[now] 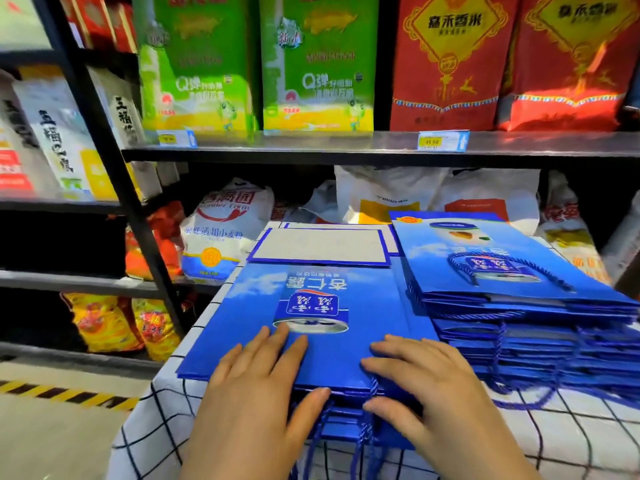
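Observation:
A flat blue paper gift bag [311,306] with a printed can and white characters lies on top of a low stack of like bags, on a table with a white checked cloth [162,410]. My left hand [256,386] rests flat on the bag's near edge, fingers spread and straight, thumb at the edge. My right hand [426,379] lies flat beside it on the same bag, thumb by the blue rope handles [367,434] that hang over the table's front. To the right stands a taller stack of the same blue bags [512,292].
A white card with a blue border [320,245] lies behind the bag. Black metal shelves [311,147] behind the table hold green and red rice bags above and white flour sacks [225,226] below. Yellow-black floor tape [62,393] runs at the left.

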`<state>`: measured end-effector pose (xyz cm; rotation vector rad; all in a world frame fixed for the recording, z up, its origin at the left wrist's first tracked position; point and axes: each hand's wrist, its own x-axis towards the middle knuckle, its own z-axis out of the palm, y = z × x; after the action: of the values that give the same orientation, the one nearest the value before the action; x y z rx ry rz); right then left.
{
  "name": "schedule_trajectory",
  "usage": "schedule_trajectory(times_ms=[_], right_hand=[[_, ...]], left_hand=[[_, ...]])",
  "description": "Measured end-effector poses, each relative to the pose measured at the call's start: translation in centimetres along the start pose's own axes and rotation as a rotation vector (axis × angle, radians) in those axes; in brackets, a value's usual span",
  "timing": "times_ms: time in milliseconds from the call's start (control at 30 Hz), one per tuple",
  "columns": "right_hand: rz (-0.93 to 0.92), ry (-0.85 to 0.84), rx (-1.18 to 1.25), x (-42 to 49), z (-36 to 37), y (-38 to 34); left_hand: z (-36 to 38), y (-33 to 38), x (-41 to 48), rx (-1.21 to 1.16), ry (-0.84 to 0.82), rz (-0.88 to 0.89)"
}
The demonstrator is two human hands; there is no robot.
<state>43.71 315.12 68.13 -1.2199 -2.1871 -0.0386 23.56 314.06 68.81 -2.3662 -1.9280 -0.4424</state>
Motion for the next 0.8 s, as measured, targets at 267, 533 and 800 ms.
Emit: schedule_trajectory(times_ms=[267, 533, 800], right_hand=[[0.054, 0.062, 0.249, 1.1, 0.2, -0.5], [0.233, 0.173, 0.334, 1.5, 0.5, -1.3], [0.276, 0.151, 0.207, 0.6, -0.5, 0.2]], left_hand=[[0.3, 0.9, -1.0, -0.372, 0.3, 0.116], [0.0, 3.5, -0.4, -0.231, 0.358, 0.15], [-1.9, 3.2, 0.1, -0.348, 0.192, 0.056]])
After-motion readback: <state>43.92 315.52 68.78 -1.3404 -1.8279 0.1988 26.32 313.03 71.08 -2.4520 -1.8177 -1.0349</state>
